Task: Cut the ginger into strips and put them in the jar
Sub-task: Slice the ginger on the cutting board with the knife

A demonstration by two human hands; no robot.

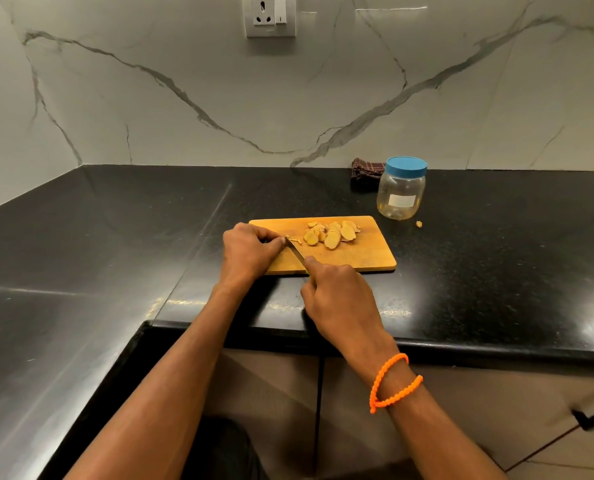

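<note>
While on one board (pixel 357 258): two hands (pixel 250 251), one knife (pixel 297 252).

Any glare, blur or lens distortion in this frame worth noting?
Head view: glare patches on the black countertop near its front edge; wide-angle bending of the counter edges; sharp on the cutting board, ginger slices and jar.

one cutting board (pixel 364 259), one knife (pixel 296 251), one lidded jar (pixel 401 188), one folded cloth (pixel 365 172), one wall socket (pixel 270 14), two hands: left hand (pixel 248 252), right hand (pixel 337 294).
</note>
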